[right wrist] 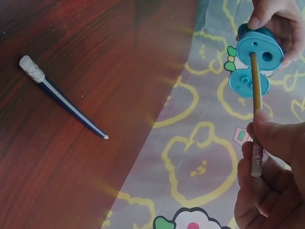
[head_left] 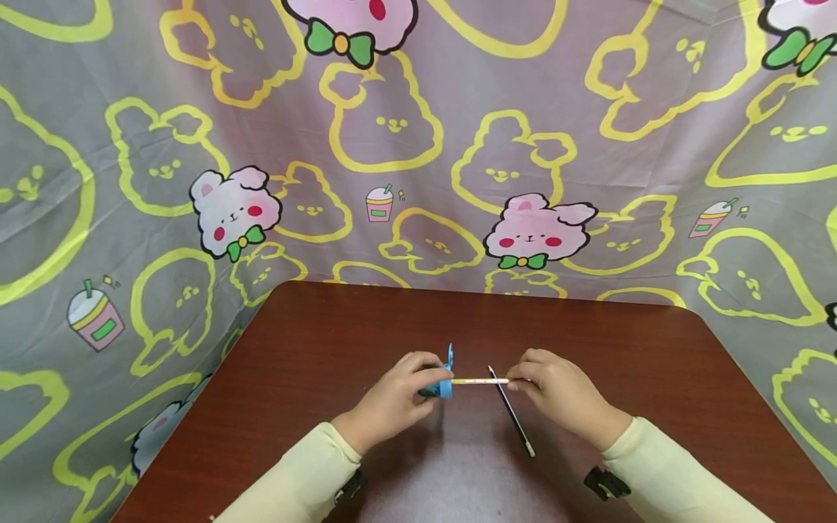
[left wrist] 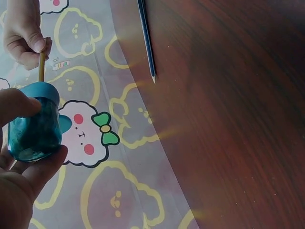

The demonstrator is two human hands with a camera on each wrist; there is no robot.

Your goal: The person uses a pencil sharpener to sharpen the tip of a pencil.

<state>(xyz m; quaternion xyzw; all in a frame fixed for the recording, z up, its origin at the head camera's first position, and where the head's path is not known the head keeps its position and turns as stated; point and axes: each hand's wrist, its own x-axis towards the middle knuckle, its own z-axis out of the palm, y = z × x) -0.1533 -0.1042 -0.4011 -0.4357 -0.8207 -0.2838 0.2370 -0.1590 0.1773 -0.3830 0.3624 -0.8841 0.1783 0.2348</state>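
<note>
My left hand [head_left: 395, 396] grips a blue pencil sharpener [left wrist: 35, 129] with a see-through body, held up over the table. Its round lid [right wrist: 238, 83] is flipped back, and the top shows holes of different sizes. A yellow pencil [right wrist: 258, 90] has its front end in one of these holes, so its tip is hidden. Near the eraser end, my right hand [head_left: 562, 392] pinches this pencil between thumb and fingers. On the table between the hands lies a dark blue pencil [head_left: 514, 418] with a pale stripe, a sharpened tip and a white eraser.
The brown wooden table [head_left: 314, 334] has rounded far corners. Behind it and along its sides hangs a grey cloth [head_left: 431, 94] printed with yellow outlines and cartoon bunnies. A dark strap [head_left: 607, 483] sits on the right wrist.
</note>
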